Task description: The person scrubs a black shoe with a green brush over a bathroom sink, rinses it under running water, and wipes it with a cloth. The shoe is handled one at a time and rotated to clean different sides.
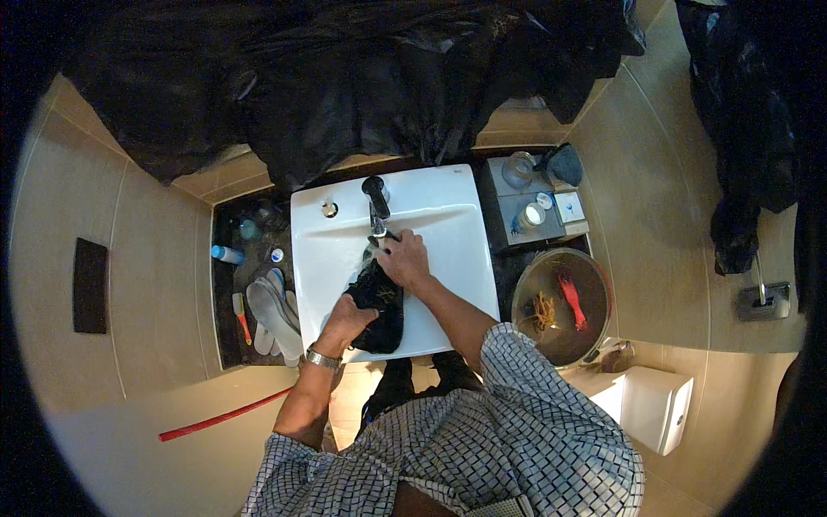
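Note:
A wet black shoe (pixel 381 307) lies over the basin of a white washbasin (pixel 452 194), one end beneath the running chrome tap (pixel 376 200). My left hand (pixel 352 318), with a metal watch at the wrist, grips the shoe's side near the basin's front edge. At the tap end, my right hand (pixel 407 260) has its fingers curled on the shoe, in the stream of water. The shoe's underside is hidden, and my hands cover parts of its upper.
Left of the basin lie grey insoles (pixel 268 310), a small brush (pixel 241 316) and a blue-capped bottle (pixel 227 254). To the right, a round tub (pixel 526 342) holds a red brush (pixel 572 300) and orange laces (pixel 544 311). A glass jar (pixel 519 169) stands on a grey box (pixel 504 229).

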{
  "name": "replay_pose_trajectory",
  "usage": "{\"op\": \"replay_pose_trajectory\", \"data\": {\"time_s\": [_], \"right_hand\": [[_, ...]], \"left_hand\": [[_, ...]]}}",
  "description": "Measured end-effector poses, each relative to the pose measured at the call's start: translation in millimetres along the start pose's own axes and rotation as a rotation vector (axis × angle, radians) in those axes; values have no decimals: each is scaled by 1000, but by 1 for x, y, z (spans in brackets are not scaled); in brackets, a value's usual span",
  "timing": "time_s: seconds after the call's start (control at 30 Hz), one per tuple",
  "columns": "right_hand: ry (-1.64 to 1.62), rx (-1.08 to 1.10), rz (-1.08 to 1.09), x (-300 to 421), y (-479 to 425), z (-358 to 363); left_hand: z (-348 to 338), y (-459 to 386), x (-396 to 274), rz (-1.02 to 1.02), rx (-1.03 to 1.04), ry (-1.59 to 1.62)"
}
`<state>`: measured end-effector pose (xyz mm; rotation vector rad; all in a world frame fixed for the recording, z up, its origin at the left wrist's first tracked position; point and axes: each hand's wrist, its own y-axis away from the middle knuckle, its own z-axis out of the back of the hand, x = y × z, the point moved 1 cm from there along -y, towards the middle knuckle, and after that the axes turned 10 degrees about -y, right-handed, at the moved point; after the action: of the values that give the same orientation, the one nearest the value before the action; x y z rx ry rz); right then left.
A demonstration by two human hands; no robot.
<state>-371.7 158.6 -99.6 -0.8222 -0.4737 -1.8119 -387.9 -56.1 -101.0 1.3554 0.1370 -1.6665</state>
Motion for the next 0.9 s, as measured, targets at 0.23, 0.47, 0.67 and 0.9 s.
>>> {"op": "replay_pose_trajectory", "data": {"time_s": [0.23, 0.47, 0.67, 0.9], "right_hand": [[-103, -75, 71, 19, 85, 34], [-22, -42, 73, -17, 34, -2], [-76, -51, 85, -11, 92, 36], [-1, 26, 172, -40, 42, 13]], "left_hand": [[17, 13, -63, 20, 125, -557], [19, 34, -46, -127, 181, -623], [-3, 52, -71, -285, 175, -860], [-16, 54, -76, -299, 91, -956]]}}
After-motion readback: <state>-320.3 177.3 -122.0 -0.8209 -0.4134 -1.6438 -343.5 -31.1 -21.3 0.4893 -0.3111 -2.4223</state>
